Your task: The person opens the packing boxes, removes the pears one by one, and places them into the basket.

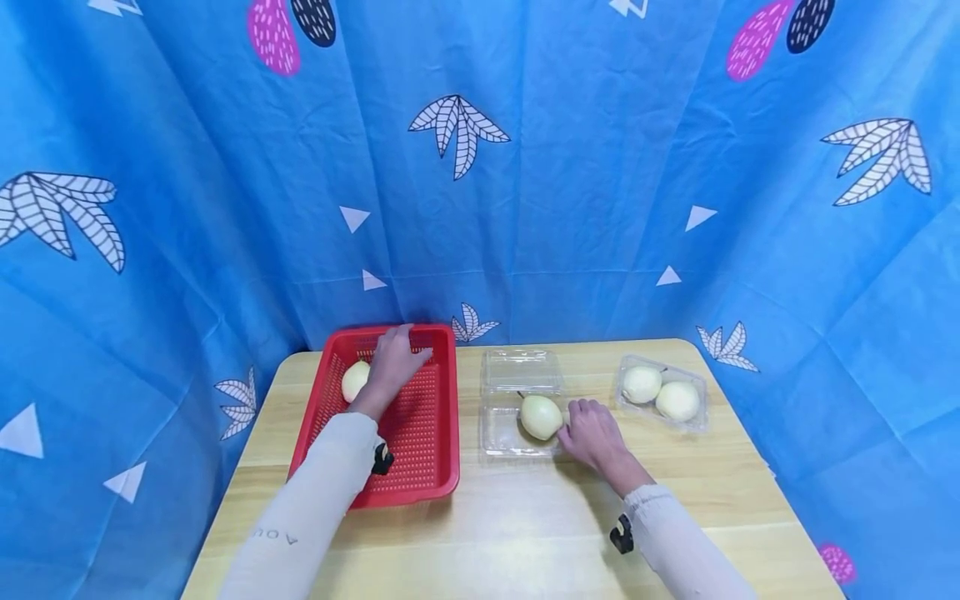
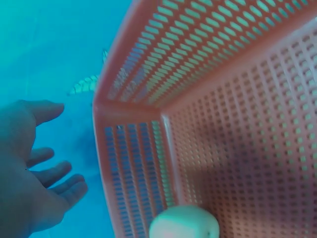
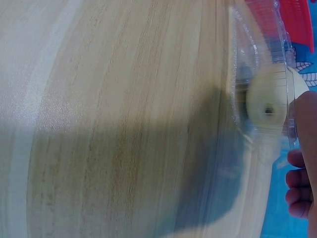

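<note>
A red plastic basket (image 1: pixel 408 497) stands on the left of the table with a pale pear (image 1: pixel 354 381) in its far left part. My left hand (image 1: pixel 393 360) hovers over the basket's far end, fingers loosely spread and holding nothing; its palm (image 2: pixel 25 168) shows in the left wrist view. In the middle lies a clear plastic box (image 1: pixel 498 433), its lid (image 1: pixel 522 367) folded back. Another pear (image 1: pixel 540 417) with a dark stem rests inside. My right hand (image 1: pixel 595 433) holds the box's right edge beside that pear, thumb at the rim and fingers (image 3: pixel 298 191) curled.
At the right stands a second clear box (image 1: pixel 693 423) with two pears (image 1: pixel 642 384) in it. The wooden table (image 1: pixel 510 533) meets a blue patterned curtain (image 1: pixel 570 217) at the back and sides.
</note>
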Available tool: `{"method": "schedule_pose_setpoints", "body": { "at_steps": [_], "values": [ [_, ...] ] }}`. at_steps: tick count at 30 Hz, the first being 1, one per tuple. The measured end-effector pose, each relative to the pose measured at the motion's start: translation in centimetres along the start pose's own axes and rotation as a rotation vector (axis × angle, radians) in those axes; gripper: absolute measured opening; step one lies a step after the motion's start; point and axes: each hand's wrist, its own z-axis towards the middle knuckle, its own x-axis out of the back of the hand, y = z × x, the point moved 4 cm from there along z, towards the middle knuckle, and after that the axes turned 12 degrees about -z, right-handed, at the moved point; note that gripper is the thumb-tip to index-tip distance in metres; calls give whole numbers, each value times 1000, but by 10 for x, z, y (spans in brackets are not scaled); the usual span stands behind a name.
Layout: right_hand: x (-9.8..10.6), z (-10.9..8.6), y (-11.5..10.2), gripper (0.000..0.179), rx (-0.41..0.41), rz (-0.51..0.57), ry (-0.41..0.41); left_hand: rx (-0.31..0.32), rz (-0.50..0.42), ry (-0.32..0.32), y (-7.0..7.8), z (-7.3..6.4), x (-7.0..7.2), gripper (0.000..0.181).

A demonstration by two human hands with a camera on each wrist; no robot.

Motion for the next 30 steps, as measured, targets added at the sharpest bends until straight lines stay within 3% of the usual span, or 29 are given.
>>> {"method": "schedule_pose_setpoints", "body": {
  "at_steps": [14,30],
  "values": [
    [1,0,0,29,4,0,-2,42,-100,-29,49,-10,-29,72],
    [-1,0,0,27,1,-2,5,26,-130,-87,72,-26,-65,73]
  ]
}}
